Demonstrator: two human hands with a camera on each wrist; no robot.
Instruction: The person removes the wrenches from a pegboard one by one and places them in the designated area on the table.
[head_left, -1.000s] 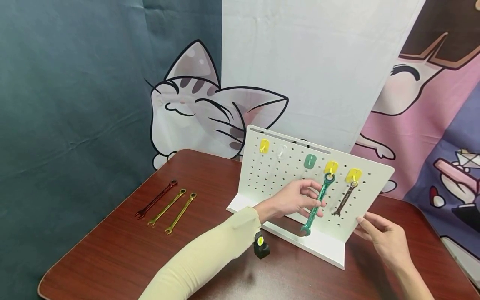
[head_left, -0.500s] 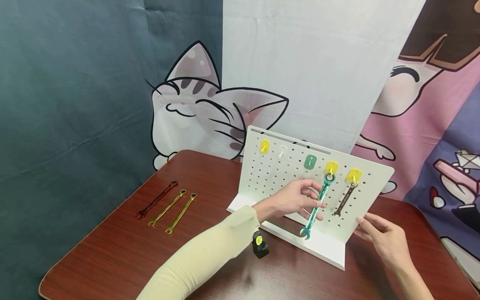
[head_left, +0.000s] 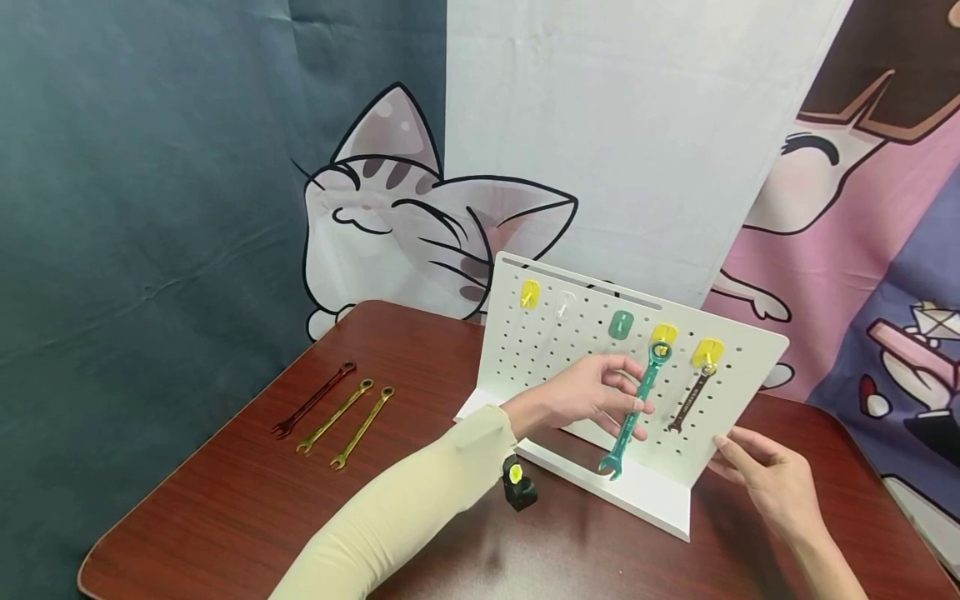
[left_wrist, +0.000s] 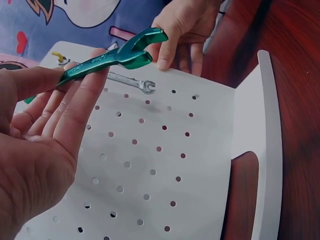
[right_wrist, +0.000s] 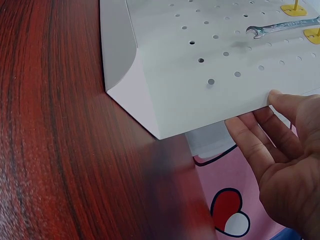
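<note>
My left hand [head_left: 585, 393] pinches a green combination wrench [head_left: 628, 425] between thumb and fingers. The wrench slants in front of the white pegboard [head_left: 731, 404], ring end up and open jaw end down. Its ring overlaps the lower part of a yellow hook [head_left: 663, 335]; whether it touches the hook cannot be told. In the left wrist view the open end of the green wrench [left_wrist: 132, 50] points at my other hand. With thumb in front and fingers behind, my right hand [head_left: 776, 479] grips the board's right edge, also seen in the right wrist view.
A smaller silvery wrench [head_left: 690, 402] hangs from the rightmost yellow hook [head_left: 707, 352]. Leftward on the board are a green hook [head_left: 620, 323], a clear hook [head_left: 564, 305] and another yellow one [head_left: 529, 293]. One red wrench [head_left: 313, 400] and two yellow-gold wrenches lie on the table [head_left: 225, 500].
The green wrench's ring end has risen slightly in front of the yellow hook, and its open end has swung a little lower. My right hand stays on the board's edge.
</note>
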